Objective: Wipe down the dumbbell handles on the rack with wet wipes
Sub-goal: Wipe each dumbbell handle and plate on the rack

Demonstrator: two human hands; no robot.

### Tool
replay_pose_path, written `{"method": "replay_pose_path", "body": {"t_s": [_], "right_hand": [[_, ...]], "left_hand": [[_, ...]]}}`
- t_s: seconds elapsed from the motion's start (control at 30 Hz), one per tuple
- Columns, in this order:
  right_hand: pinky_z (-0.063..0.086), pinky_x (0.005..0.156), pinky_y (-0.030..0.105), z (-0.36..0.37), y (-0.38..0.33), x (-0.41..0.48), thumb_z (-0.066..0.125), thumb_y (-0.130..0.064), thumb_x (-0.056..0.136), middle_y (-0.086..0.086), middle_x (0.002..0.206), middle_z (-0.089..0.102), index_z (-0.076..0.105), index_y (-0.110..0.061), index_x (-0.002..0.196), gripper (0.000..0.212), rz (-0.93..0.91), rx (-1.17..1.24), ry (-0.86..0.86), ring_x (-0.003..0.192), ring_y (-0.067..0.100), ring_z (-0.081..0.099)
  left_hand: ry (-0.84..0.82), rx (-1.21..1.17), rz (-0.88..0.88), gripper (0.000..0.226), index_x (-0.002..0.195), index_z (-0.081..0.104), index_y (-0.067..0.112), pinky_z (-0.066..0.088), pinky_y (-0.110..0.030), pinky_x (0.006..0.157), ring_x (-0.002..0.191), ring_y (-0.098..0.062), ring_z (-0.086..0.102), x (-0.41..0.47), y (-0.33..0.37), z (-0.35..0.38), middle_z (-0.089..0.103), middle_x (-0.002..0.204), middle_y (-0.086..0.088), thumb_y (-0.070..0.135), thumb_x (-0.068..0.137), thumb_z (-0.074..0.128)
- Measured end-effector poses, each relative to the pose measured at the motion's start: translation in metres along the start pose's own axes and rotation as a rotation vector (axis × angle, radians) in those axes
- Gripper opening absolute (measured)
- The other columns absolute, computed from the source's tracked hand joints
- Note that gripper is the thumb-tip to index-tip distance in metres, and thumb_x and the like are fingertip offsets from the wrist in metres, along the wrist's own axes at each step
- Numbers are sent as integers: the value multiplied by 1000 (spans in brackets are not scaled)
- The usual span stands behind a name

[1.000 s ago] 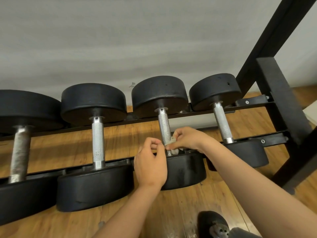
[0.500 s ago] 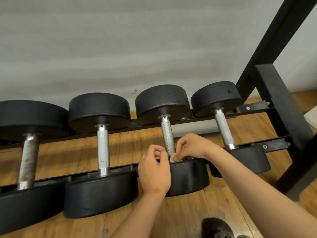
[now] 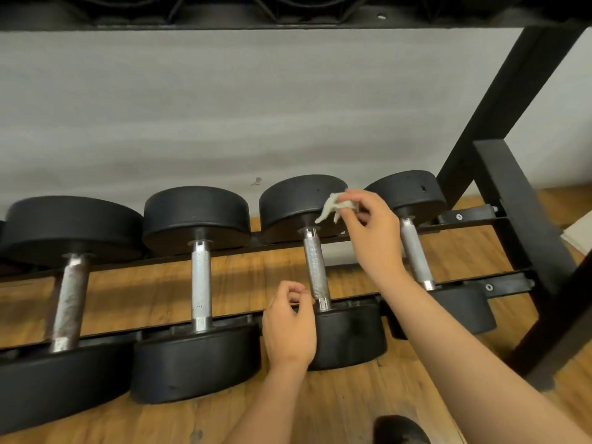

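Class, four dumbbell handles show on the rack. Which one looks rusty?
The leftmost handle: it is the thickest and blotched brown with rust, while the other three are clean, bright silver.

Evenly lit and moderately bright, with soft indoor light from above. Mild sheen along the knurled silver steel dumbbell handles (image 3: 315, 267); soft shadow bands across the brown wooden plank floor (image 3: 144, 293). Slightly blurred at the crumpled white wet wipe (image 3: 331, 206). Bowed toward the edges by the wide lens, tilting the black steel rack frame (image 3: 507, 100).
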State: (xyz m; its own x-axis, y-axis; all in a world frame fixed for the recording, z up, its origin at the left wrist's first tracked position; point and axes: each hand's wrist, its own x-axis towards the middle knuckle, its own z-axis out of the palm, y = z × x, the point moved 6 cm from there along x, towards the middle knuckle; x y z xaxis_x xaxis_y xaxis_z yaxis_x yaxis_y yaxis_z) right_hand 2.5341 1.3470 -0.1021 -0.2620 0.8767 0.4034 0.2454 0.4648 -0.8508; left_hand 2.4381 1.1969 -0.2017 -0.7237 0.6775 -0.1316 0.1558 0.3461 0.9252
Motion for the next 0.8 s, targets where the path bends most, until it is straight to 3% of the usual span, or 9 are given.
{"method": "replay_pose_path", "body": {"t_s": [0.07, 0.17, 0.27, 0.37, 0.53, 0.67, 0.8], "right_hand": [[44, 104, 25, 9, -5, 8, 59, -8, 94, -1, 131, 60, 66, -15, 109, 18, -46, -79, 37, 124, 11, 52], [38, 111, 30, 32, -10, 16, 51, -6, 98, 3, 146, 50, 60, -12, 126, 30, -143, -249, -75, 135, 16, 44], [30, 118, 39, 49, -7, 4, 46, -14, 102, 6, 160, 26, 40, -13, 146, 45, -218, -527, -174, 147, 22, 24], [11, 123, 38, 60, -3, -6, 33, -31, 104, 6, 164, 6, 20, -12, 154, 55, -226, -670, -250, 151, 19, 2], [2, 123, 33, 70, -10, 34, 27, -44, 104, 5, 164, -1, 10, -12, 156, 63, -137, -624, -252, 151, 17, -3], [1, 121, 29, 50, -3, -14, 31, -52, 98, 3, 164, 0, 13, -12, 156, 72, -206, -613, -271, 149, 12, -5], [11, 122, 35, 46, 8, 9, 42, -54, 96, -1, 164, -6, 4, -15, 156, 81, -128, -555, -330, 151, 16, -2]], "left_hand": [[-1, 10, -5, 13, 86, 57, 31, 39, -21, 66, 86, -2, 57, 0, 0, 0, 67, 88, 11, 25, 95, 50], [-8, 18, -10, 13, 87, 57, 31, 39, -21, 65, 83, -1, 57, 0, 2, -1, 68, 87, 9, 23, 96, 51], [-15, 19, 8, 13, 87, 57, 31, 39, -20, 65, 80, 0, 57, -1, 5, -1, 68, 85, 10, 23, 96, 51], [-18, 21, 31, 13, 86, 57, 31, 38, -17, 65, 80, 0, 58, -1, 6, -1, 67, 82, 10, 23, 95, 52], [-10, 14, 24, 13, 86, 58, 29, 38, -18, 64, 79, -1, 59, -1, 7, -1, 67, 81, 9, 22, 95, 52], [-11, 9, 40, 12, 85, 58, 31, 43, -24, 69, 79, -3, 60, -2, 9, -1, 67, 78, 9, 25, 93, 52], [-12, 16, 15, 12, 84, 57, 32, 40, -24, 66, 81, -4, 59, -1, 7, 0, 68, 80, 10, 27, 93, 50]]}}
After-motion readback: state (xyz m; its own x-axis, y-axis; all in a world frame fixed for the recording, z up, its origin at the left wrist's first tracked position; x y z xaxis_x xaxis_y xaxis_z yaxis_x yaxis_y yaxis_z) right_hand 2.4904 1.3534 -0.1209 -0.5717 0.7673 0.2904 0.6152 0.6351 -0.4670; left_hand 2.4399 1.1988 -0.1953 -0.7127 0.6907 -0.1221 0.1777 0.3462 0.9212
